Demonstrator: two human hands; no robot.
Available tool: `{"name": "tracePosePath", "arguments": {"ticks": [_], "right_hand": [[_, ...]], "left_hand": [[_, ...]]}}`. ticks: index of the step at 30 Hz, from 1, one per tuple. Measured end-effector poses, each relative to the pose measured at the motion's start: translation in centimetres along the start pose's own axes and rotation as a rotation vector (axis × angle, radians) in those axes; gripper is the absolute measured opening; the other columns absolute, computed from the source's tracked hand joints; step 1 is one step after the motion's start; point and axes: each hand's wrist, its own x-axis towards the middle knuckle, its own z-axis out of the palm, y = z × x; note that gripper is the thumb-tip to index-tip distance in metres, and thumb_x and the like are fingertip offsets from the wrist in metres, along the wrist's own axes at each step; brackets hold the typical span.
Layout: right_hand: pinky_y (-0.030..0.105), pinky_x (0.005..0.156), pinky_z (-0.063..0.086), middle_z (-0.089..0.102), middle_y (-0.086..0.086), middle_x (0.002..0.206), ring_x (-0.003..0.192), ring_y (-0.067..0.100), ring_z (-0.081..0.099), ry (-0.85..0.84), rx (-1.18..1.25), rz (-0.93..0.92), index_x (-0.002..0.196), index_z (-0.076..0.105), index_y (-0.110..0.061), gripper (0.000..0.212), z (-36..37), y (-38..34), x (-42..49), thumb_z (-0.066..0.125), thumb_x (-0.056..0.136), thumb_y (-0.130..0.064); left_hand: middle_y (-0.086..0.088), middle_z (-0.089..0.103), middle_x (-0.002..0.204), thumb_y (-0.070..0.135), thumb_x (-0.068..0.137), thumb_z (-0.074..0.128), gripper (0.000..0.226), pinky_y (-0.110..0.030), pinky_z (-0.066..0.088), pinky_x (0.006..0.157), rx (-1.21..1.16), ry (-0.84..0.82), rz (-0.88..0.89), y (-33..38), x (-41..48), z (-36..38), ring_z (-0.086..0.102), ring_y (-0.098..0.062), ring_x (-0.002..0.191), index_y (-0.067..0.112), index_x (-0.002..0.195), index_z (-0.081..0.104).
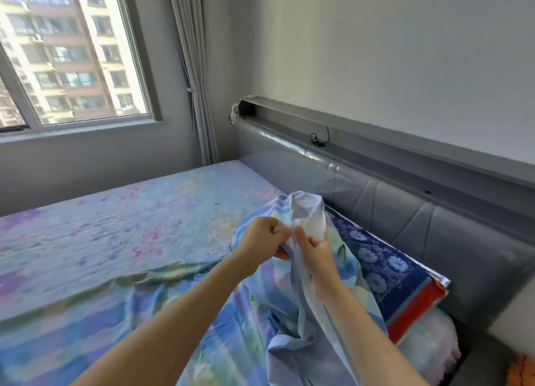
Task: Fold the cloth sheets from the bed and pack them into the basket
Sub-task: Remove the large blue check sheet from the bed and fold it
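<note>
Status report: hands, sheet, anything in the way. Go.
Left hand and right hand both pinch the striped pastel sheet, raised off the bed. Not yet folded. Basket not in view. Blue floral cloth lies alongside by the headboard.

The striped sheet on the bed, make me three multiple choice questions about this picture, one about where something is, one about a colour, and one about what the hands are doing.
1. Where does the dark blue flowered cloth lie?
A. On the window sill
B. On the bed beside the grey headboard, right of the hands
C. On the floor under the window

2. What colour is the band along that flowered cloth's near edge?
A. Red
B. Yellow
C. Black

3. What are the hands doing with the striped sheet?
A. Both pinch a raised part of it
B. Both lie flat on it
C. Only one touches it

Answers:
1 B, it lies along the headboard's foot.
2 A, a red strip borders it.
3 A, the left hand and the right hand pinch the fabric close together, lifted off the mattress.
</note>
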Motion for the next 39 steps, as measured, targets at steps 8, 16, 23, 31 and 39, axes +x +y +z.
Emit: {"name": "tracePosePath", "arguments": {"ticks": [8,16,23,31,39], "right_hand": [[0.022,0.052,0.039,0.050,0.004,0.060,0.055,0.009,0.043,0.221,-0.150,-0.423,0.071,0.057,-0.008,0.023,-5.0,-6.8,0.8,0.059,0.091,-0.020],[0.033,0.052,0.038,0.054,0.028,0.066,0.054,0.022,0.043,0.152,-0.186,-0.715,0.075,0.059,0.000,0.029,-5.4,-14.8,0.3,0.060,0.092,-0.023],[0.012,0.049,0.035,0.053,-0.002,0.055,0.050,0.008,0.046,0.174,-0.302,-0.841,0.070,0.058,-0.017,0.028,-6.9,-17.0,1.3,0.054,0.093,-0.032],[0.029,0.057,0.044,0.062,0.000,0.064,0.057,0.015,0.056,0.039,-0.630,-0.974,0.085,0.062,-0.010,0.012,-8.8,-16.6,2.0,0.054,0.094,-0.013],[0.031,0.065,0.056,0.072,0.016,0.077,0.070,0.027,0.067,-0.294,-0.030,-0.320,0.110,0.063,-0.014,0.031,-10.6,-14.1,2.3,0.040,0.095,0.002]], "left_hand": [[-0.001,0.062,0.045,0.004,0.088,0.053,0.022,-0.031,0.056,0.062,0.226,0.059,0.103,6.7,0.8,0.5,0.063,-0.020,0.049,0.004,0.068,0.045],[-0.012,0.061,0.055,0.009,0.090,0.054,0.042,-0.030,0.055,0.070,0.447,0.014,0.318,19.0,0.1,1.9,0.069,-0.035,0.069,0.014,0.053,0.035],[-0.011,0.066,0.058,0.017,0.095,0.053,0.034,-0.021,0.057,0.057,0.296,-0.008,0.228,21.5,2.3,4.3,0.064,-0.016,0.050,-0.003,0.069,0.063],[-0.010,0.065,0.058,0.039,0.091,0.056,0.047,-0.033,0.060,0.065,0.206,-0.006,0.028,22.0,3.3,6.2,0.067,-0.029,0.061,-0.006,0.084,0.067],[-0.013,0.066,0.060,0.007,0.094,0.053,0.022,-0.024,0.058,0.059,0.187,-0.111,0.002,17.1,2.1,4.6,0.066,-0.018,0.051,-0.001,0.074,0.060]]}}
